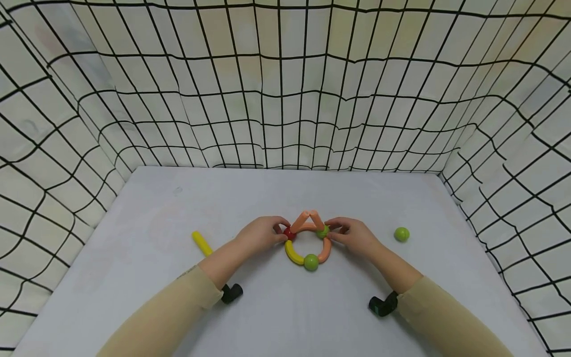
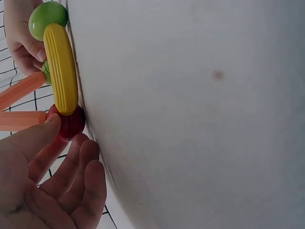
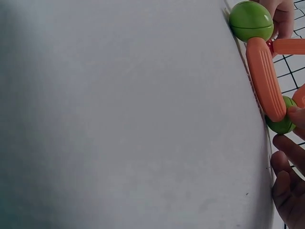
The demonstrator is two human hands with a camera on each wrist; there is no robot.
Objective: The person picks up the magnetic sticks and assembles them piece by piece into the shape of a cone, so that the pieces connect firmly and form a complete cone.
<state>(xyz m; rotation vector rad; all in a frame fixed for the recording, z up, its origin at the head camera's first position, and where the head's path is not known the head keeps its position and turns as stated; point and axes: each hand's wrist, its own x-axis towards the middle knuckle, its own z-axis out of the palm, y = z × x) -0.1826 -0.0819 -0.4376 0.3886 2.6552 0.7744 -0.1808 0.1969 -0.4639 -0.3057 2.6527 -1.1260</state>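
A ring of curved rods and balls lies on the table between both hands. My left hand (image 1: 260, 234) pinches its red ball (image 2: 71, 125) between thumb and finger. On the other side my right hand (image 1: 355, 236) pinches a green ball (image 3: 281, 123). Nearest me sits another green ball (image 1: 311, 262), joined to a yellow curved rod (image 2: 61, 69) and an orange curved rod (image 3: 265, 78). A further orange curved rod (image 1: 307, 226) closes the back. Two straight orange rods, a left one (image 1: 299, 222) and a right one (image 1: 317, 221), rise from the held balls, their upper ends leaning together.
A loose yellow rod (image 1: 202, 243) lies beyond the left forearm, partly covered by it. One loose green ball (image 1: 402, 234) lies to the right. Black wrist devices (image 1: 382, 304) sit under the forearms. White walls with a black grid net (image 1: 281, 94) bound the table (image 1: 285, 317).
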